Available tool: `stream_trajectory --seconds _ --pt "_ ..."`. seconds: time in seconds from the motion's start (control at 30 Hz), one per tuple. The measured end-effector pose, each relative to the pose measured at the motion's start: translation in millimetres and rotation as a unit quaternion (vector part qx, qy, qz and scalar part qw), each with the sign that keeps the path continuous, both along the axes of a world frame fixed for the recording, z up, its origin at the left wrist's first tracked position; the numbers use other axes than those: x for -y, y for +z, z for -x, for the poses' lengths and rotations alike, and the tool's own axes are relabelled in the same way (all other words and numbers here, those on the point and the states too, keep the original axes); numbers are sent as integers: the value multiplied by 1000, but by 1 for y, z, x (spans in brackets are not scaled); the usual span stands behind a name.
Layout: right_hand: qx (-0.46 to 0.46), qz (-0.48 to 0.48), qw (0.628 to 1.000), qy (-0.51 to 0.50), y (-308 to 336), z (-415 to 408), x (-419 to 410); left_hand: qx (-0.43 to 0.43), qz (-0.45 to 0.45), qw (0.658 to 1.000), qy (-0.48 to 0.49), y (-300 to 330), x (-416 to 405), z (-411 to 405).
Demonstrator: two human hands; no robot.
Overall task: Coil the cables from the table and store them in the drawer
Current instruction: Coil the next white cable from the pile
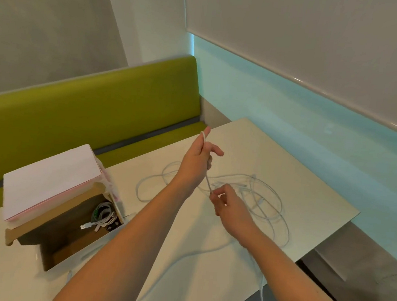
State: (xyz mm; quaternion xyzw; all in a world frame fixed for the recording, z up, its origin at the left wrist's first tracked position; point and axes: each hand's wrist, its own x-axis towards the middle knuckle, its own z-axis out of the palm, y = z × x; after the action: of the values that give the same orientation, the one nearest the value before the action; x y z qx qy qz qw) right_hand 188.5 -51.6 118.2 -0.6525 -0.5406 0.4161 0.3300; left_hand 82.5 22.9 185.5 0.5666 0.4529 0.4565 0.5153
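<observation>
1. Pale walls and a lowered blind close off the corner I am looking into, with a green bench running behind a cream table.
2. On that table I see a loose tangle of white cables, spread in wide loops across its far right part, one strand trailing toward the near edge and hanging over it.
3. My left hand is raised above the table, its forefinger pointing up with a turn of white cable looped over the tip and the thumb sticking out to the right; the other fingers are curled in.
4. From that finger a taut length of the cable runs down to my right hand, which pinches it between thumb and fingertips just above the tangle.
5. At the left stands a small cardboard drawer unit with a pale top; its drawer is pulled out toward me.
6. Inside the drawer, at the back, lie bundled cables, white with some green, and a USB plug sticks out of the bunch.
</observation>
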Motion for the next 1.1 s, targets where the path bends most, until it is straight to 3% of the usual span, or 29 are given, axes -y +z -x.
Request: stream_trajectory --seconds 0.23,0.37,0.6,0.73,0.8,0.93,1.1 --pt "165 -7 985 56 53 -51 -14 -199 -41 977 -61 -33 -7 7" --pt "161 -9 985 63 82 -66 -19 -242 6 959 -146 -40 4 9" --pt "17 -44 998 51 91 -81 -31 7 149 967 -205 -26 15 13" --pt "22 -66 997 28 73 -74 -37 244 261 920 -161 -20 12 16" --pt "29 -75 997 17 58 -68 -36 312 274 898 -142 -17 10 15" --pt "52 -71 996 30 29 -54 -33 325 233 909 -113 -15 7 12" --pt "94 20 990 105 17 -38 -30 293 156 941 -62 -16 -3 1"
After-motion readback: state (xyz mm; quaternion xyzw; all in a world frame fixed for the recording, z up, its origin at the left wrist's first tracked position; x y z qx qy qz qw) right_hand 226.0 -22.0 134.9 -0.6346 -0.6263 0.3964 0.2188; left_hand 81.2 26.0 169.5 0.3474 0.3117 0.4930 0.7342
